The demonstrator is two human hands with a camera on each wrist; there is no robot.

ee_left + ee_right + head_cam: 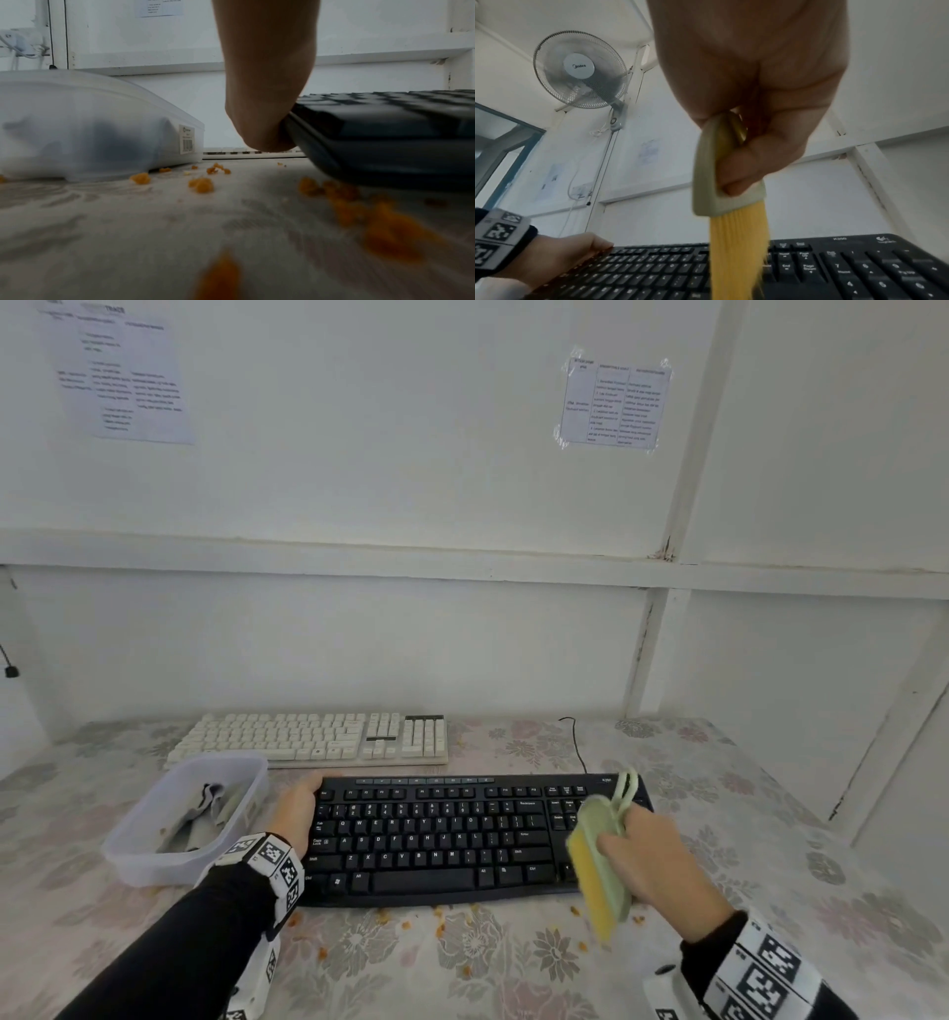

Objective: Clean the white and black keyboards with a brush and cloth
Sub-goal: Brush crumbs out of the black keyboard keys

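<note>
The black keyboard [441,839] lies in front of me on the flowered tablecloth. My left hand [298,806] grips its left end, fingers over the top corner; the left wrist view shows the palm [262,113] against the keyboard edge [359,142]. My right hand [652,860] holds a pale green brush [601,855] with yellow bristles [736,249] over the keyboard's right end [859,270], above the arrow and number keys. The white keyboard [313,739] lies behind, untouched. A grey cloth [205,814] lies in the plastic box.
A translucent plastic box [154,860] stands left of the black keyboard, close to my left wrist. Orange crumbs [405,924] are scattered on the tablecloth along the keyboard's front edge. A black cable [577,747] runs behind. A white wall closes the back.
</note>
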